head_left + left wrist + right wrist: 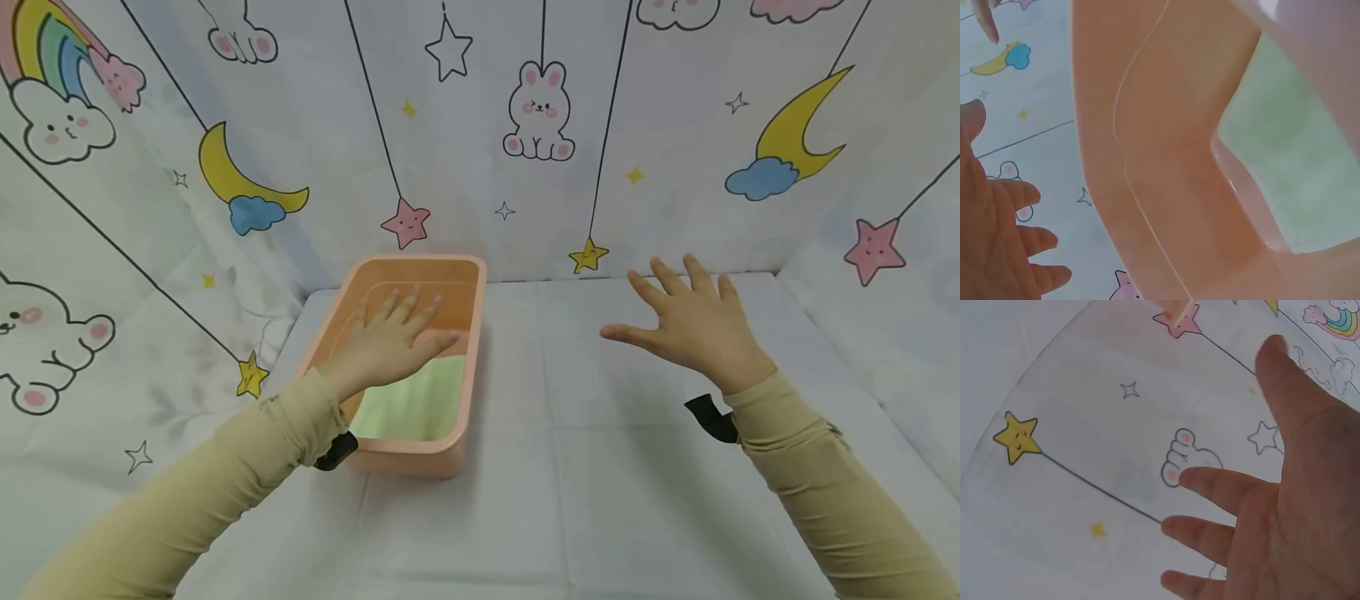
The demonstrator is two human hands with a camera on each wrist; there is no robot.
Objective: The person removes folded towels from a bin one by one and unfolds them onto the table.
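An orange-pink plastic basin [408,460] stands on the white-covered surface, left of the middle in the head view. On its bottom lies a light green cloth [416,408], flat and partly hidden by the left arm. My left hand [390,346] hovers above the basin with its fingers spread, holding nothing. In the left wrist view the basin's inner wall [1166,144] and the green cloth [1297,150] fill the right side. My right hand [693,325], fingers wide apart, is held over the white surface to the right of the basin, and it too holds nothing.
A white sheet [525,500] covers the surface. Behind and at both sides rises a fabric backdrop [487,150] printed with moons, stars, rabbits and clouds. Dark camera mounts [712,419] sit under both wrists, over beige sleeves [825,492].
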